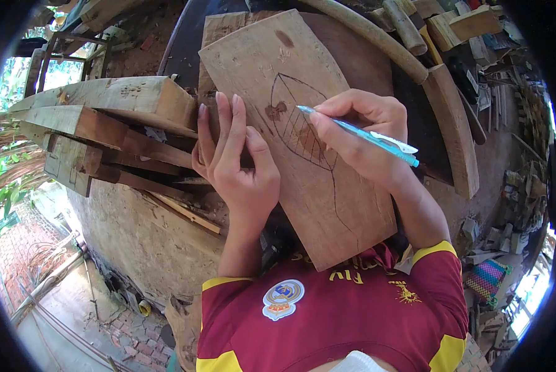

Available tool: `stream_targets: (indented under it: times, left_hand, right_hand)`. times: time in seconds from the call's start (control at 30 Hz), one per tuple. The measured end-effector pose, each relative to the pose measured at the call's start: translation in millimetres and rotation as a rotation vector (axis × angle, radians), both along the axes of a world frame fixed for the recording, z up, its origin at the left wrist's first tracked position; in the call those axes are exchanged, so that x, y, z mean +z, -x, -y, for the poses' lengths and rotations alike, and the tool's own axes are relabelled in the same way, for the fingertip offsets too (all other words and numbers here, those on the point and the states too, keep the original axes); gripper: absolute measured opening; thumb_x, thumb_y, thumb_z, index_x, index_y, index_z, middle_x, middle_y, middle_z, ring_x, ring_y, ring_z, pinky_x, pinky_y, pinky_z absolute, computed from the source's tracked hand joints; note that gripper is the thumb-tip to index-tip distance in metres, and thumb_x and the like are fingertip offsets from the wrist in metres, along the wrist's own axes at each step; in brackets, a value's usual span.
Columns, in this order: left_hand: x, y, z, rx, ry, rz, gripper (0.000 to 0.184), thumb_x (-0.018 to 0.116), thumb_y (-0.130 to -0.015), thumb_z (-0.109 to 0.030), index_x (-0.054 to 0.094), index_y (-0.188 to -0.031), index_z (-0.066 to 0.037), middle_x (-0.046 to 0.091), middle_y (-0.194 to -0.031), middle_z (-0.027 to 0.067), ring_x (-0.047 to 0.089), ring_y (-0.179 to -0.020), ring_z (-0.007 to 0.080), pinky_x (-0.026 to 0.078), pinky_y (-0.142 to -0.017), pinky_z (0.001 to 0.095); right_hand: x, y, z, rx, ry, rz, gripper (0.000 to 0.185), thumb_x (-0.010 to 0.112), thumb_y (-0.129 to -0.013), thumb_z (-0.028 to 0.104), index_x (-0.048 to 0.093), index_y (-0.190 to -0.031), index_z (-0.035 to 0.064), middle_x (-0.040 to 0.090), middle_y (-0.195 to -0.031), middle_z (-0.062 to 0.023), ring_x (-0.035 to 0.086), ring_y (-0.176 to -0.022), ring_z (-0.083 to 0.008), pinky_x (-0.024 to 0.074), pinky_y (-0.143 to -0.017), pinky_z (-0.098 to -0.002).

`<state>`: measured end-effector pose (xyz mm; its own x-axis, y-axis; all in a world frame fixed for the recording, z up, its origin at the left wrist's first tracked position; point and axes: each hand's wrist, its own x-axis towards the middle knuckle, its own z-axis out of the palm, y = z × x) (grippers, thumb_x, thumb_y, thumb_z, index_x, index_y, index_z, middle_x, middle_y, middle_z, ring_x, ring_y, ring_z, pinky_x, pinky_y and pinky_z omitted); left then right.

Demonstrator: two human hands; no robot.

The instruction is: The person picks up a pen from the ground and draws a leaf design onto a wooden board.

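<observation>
A flat wooden board [296, 186] lies tilted in front of me, its near end close to my shirt. Drawn on it in dark lines is a leaf shape [290, 133] with inner veins and a long curved stem running toward the near end. My right hand [374, 133] is closed around a light blue pen [364, 133], whose tip is at the leaf drawing. My left hand [237, 158], fingers raised and apart, is at the board's left edge and holds nothing.
Thick timber pieces [123, 102] are stacked at the left. Another board [219, 31] lies beneath the drawn one. A curved wooden piece [454, 130] stands at the right, with wood offcuts [473, 23] at the upper right. A colourful woven item [488, 280] is at the lower right.
</observation>
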<state>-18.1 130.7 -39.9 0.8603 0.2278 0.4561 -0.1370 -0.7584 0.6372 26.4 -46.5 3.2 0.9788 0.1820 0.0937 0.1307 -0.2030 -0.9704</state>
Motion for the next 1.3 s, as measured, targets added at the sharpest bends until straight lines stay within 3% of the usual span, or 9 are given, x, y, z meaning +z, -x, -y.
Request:
stream_targets:
  times: [0.4, 0.5, 0.7, 0.83, 1.03, 1.3]
  left_hand:
    - [-5.3, -1.7, -1.6, 0.008, 0.012, 0.033, 0.043, 0.055, -0.091, -0.008, 0.063, -0.133, -0.005, 0.059, -0.139, 0.0129, 0.044, -0.138, 0.0361, 0.027, -0.109, 0.0395]
    - [-3.9, -0.6, -1.2, 0.025, -0.022, 0.01, 0.043, 0.055, -0.091, -0.008, 0.063, -0.133, -0.005, 0.06, -0.139, 0.0124, 0.045, -0.138, 0.0361, 0.027, -0.109, 0.0402]
    - [-1.2, 1.1, 0.2, 0.042, -0.036, -0.021, 0.042, 0.055, -0.091, -0.009, 0.064, -0.132, -0.006, 0.06, -0.139, 0.0125, 0.045, -0.138, 0.0358, 0.028, -0.111, 0.0426]
    - [4.8, 2.4, 1.7, 0.047, -0.039, -0.054, 0.041, 0.052, -0.093, -0.007, 0.064, -0.132, -0.007, 0.059, -0.14, 0.0143, 0.043, -0.139, 0.0369, 0.03, -0.115, 0.0446]
    - [4.2, 2.6, 0.8, 0.043, -0.053, -0.051, 0.041, 0.052, -0.093, -0.007, 0.065, -0.132, -0.007, 0.059, -0.14, 0.0139, 0.044, -0.139, 0.0354, 0.03, -0.115, 0.0442]
    - [-0.9, 1.2, -0.9, 0.01, 0.002, 0.005, 0.041, 0.053, -0.092, -0.006, 0.064, -0.132, -0.005, 0.059, -0.14, 0.0142, 0.043, -0.139, 0.0369, 0.029, -0.115, 0.0433]
  right_hand:
    - [-0.3, -0.3, -2.1, -0.028, -0.012, -0.043, 0.01, 0.075, -0.085, 0.008, 0.072, -0.086, -0.0019, 0.072, -0.077, -0.0055, 0.063, -0.069, -0.0039, 0.0501, -0.06, -0.0201]
    - [-3.3, -1.9, -1.0, -0.056, -0.121, -0.037, 0.01, 0.073, -0.086, 0.008, 0.07, -0.085, -0.0012, 0.07, -0.076, -0.004, 0.062, -0.068, -0.0046, 0.0495, -0.059, -0.0207]
    - [9.4, -1.8, -7.3, 0.272, -0.013, 0.021, 0.011, 0.069, -0.085, 0.005, 0.063, -0.079, -0.0021, 0.065, -0.069, -0.005, 0.057, -0.062, -0.0041, 0.0462, -0.056, -0.0225]
    - [7.8, -1.2, -5.4, 0.276, 0.077, 0.015, 0.004, 0.071, -0.084, 0.0, 0.067, -0.082, -0.0008, 0.07, -0.074, -0.002, 0.061, -0.065, -0.0026, 0.0478, -0.057, -0.0192]
    - [2.6, -3.3, -5.5, 0.314, 0.103, 0.15, 0.005, 0.071, -0.081, -0.002, 0.067, -0.08, -0.0022, 0.071, -0.075, -0.0048, 0.064, -0.064, -0.0047, 0.0483, -0.056, -0.0198]
    - [3.2, -1.2, -5.3, 0.283, 0.087, 0.128, 0.005, 0.072, -0.08, -0.003, 0.067, -0.079, -0.0025, 0.071, -0.076, -0.0063, 0.065, -0.065, -0.006, 0.0487, -0.056, -0.0199]
